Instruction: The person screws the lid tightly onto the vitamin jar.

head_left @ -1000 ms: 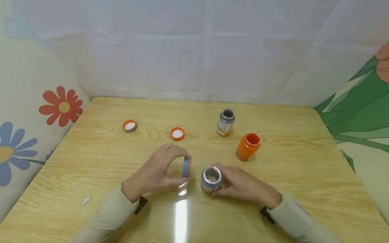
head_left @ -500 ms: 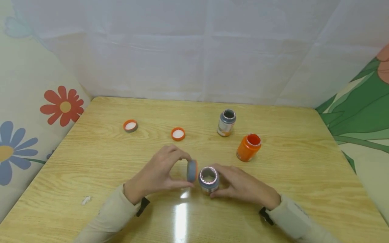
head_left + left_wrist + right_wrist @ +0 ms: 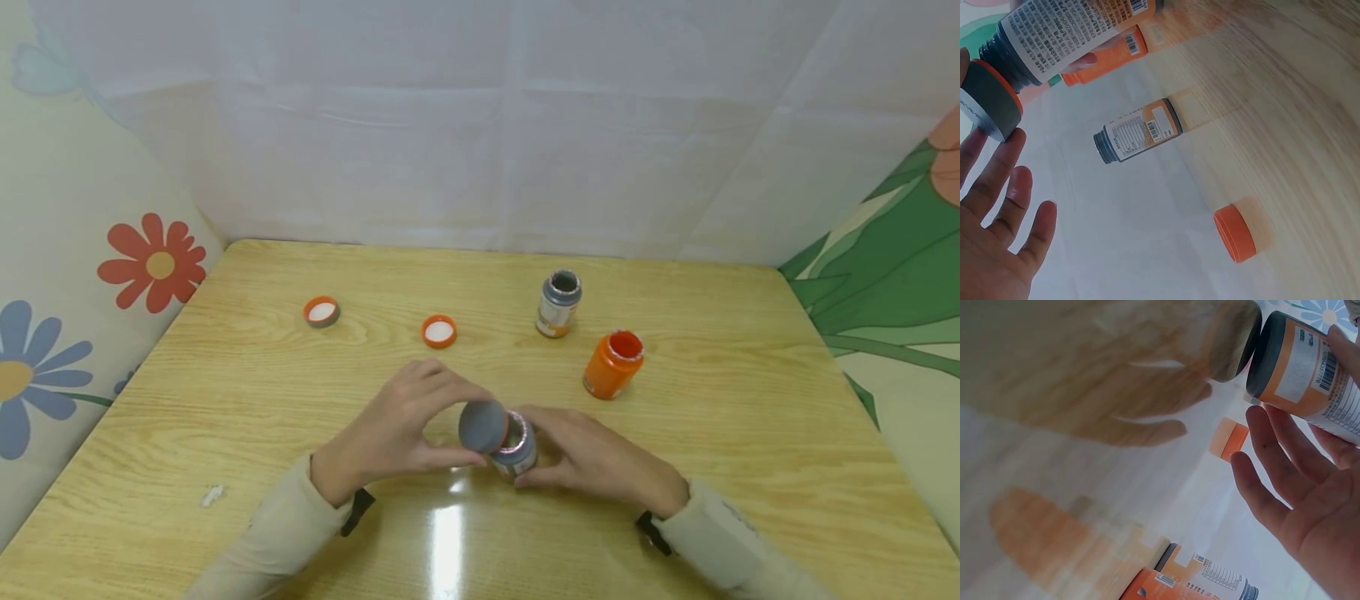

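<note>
My left hand [image 3: 405, 429] pinches a grey cap [image 3: 482, 427] with an orange inner edge between thumb and fingers. The cap is tilted, overlapping the left side of the open mouth of a grey bottle [image 3: 516, 463]. In the left wrist view the cap [image 3: 996, 103] stands right at the bottle's threaded neck, and the remaining fingers spread loosely. My right hand [image 3: 600, 458] grips that bottle's body from the right. The right wrist view shows the bottle [image 3: 1304, 372] with its orange-and-white label and dark base, close over its reflection in the tabletop.
Behind the hands stand a second open grey bottle [image 3: 558, 308] and an open orange bottle [image 3: 611, 367]. An orange cap [image 3: 438, 332] and a grey-and-orange cap [image 3: 322, 312] lie inside-up further left on the wooden table [image 3: 750, 400]. White cloth [image 3: 450, 150] hangs along the back edge.
The left hand has moved right, bringing the cap to the bottle's mouth and turning its grey top upward. The right hand has shifted the bottle slightly left. Other bottles and caps stay put.
</note>
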`<state>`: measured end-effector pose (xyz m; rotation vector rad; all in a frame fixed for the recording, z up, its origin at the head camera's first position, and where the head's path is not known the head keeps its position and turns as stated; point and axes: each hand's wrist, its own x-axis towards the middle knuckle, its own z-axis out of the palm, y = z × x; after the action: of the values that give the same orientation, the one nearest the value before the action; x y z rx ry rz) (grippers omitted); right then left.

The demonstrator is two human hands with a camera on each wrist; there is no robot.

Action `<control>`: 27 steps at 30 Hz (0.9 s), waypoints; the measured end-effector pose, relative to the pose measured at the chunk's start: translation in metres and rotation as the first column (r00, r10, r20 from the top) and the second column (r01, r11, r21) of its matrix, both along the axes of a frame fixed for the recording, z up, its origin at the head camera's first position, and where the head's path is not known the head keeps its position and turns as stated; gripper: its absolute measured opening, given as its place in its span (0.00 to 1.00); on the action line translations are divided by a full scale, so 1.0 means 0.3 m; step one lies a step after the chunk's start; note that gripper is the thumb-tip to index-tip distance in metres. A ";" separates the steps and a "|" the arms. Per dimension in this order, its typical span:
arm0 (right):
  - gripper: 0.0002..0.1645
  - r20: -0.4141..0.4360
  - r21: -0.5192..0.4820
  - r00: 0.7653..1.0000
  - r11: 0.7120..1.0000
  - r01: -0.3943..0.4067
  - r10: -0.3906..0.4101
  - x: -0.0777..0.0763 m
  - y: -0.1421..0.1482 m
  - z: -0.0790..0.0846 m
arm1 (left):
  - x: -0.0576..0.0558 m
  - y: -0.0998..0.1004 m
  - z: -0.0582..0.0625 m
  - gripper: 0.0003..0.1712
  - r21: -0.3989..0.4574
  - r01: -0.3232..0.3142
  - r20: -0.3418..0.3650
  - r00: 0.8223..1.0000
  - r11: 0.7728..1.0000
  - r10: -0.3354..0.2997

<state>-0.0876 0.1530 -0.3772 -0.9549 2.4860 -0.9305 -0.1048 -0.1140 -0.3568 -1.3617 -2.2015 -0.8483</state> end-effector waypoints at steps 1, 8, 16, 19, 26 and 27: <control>0.39 0.001 0.003 1.000 1.000 0.003 -0.003 0.000 -0.001 0.001 | -0.001 0.001 0.000 0.37 -0.001 0.000 -0.004 1.000 1.000 0.000; 0.41 -0.008 0.015 1.000 1.000 0.003 -0.003 0.001 -0.012 0.009 | -0.003 0.008 -0.003 0.37 -0.017 -0.004 -0.030 1.000 1.000 0.003; 0.39 -0.034 0.027 0.999 1.000 -0.010 0.011 0.002 -0.020 0.011 | -0.003 0.015 -0.004 0.36 -0.031 0.000 -0.029 1.000 1.000 0.000; 0.39 -0.039 0.032 0.999 0.999 -0.009 0.010 0.003 -0.020 0.010 | -0.004 0.017 -0.004 0.36 -0.035 0.002 -0.036 0.999 0.999 -0.003; 0.39 -0.020 0.048 1.000 0.999 -0.001 0.002 0.001 -0.021 0.009 | -0.008 0.025 -0.002 0.36 -0.046 0.013 -0.041 0.999 0.999 -0.015; 0.39 -0.019 0.052 1.000 0.999 0.001 0.000 0.000 -0.021 0.010 | -0.008 0.025 -0.002 0.35 -0.050 0.015 -0.039 0.999 0.999 -0.017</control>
<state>-0.0876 0.1466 -0.3744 -0.9505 2.5134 -0.8561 -0.1073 -0.1064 -0.3573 -1.4086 -2.1982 -0.7708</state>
